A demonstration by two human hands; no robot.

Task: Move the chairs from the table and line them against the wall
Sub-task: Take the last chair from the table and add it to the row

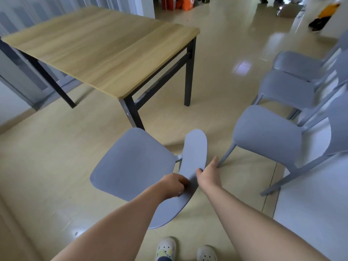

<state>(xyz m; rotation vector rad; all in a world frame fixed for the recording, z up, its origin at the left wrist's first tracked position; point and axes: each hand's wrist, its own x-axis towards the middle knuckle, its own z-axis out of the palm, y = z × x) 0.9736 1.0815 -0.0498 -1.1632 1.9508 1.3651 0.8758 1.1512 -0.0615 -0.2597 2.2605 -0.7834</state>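
A person is gripping the curved backrest of a grey-blue plastic chair (131,162), the left hand (174,185) curling its fingers closed over the inner face and the right hand (209,175) closing on the outer edge. The chair is standing on the glossy floor (47,166), its seat stretching left of both grips. Beyond them is standing the wood-topped desk (105,48); to their right, three matching chairs (282,102) are lining a wall.

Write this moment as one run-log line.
left hand: grips chair backrest | right hand: grips backrest | three chairs lined right
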